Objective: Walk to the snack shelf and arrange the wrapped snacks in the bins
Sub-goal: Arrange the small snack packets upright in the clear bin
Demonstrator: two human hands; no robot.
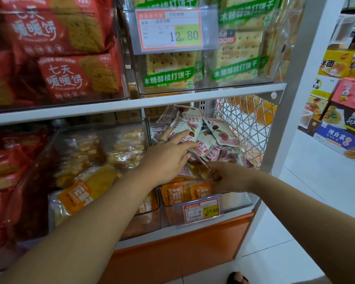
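Left hand (168, 154) flat, fingers spread, on the pile of pink-white snack packets (213, 140) above the 17.60 price tag (201, 211). Right hand (223, 177) just above the tag, fingers curled round a yellowish packet (201, 171).

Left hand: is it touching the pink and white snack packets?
Touching. The head view shows the left hand with spread fingers resting on the pink and white snack packets.

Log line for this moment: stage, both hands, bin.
stage: arranging | left hand: open, resting on white fruit-snack packets | right hand: grip on yellowish wrapped snack | place: lower right clear bin
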